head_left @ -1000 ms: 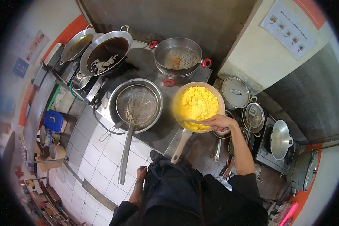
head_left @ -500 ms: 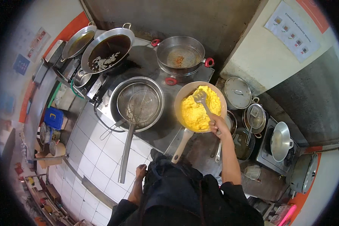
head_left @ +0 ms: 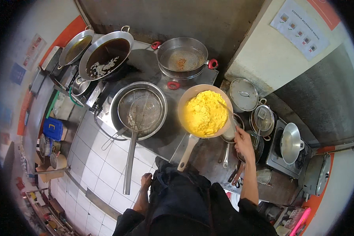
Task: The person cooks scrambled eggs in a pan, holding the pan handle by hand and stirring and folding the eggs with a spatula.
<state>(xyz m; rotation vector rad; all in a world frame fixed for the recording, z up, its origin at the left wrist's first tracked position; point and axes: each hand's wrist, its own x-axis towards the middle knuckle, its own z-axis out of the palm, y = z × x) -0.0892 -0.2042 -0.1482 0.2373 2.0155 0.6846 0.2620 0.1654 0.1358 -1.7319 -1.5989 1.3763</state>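
My right hand [head_left: 244, 144] is wrapped round the handle of a grey spatula [head_left: 231, 118]. Its blade, turned nearly edge-on, dips into the right side of yellow scrambled eggs [head_left: 205, 114]. The eggs lie heaped in a beige frying pan [head_left: 183, 122] whose pale handle points toward my body. Nobody holds that pan handle. My left hand [head_left: 146, 180] hangs low beside my dark apron, over the tiled floor, with its fingers curled in and nothing visible in them. Left of the pan, a long-handled wire strainer [head_left: 140, 110] rests in a wide metal bowl [head_left: 116, 105].
A steamer pot [head_left: 181, 55] with red handles stands behind the pan. Two woks of oil [head_left: 108, 55] sit at the back left. On the right are a pot lid [head_left: 244, 94], a slotted turner [head_left: 259, 118] over pans, and an empty-looking wok [head_left: 291, 143] on a stove.
My right hand has moved right and slightly toward me with the spatula, whose blade has gone from the eggs' top middle to their right edge and turned edge-on. My left hand stays low.
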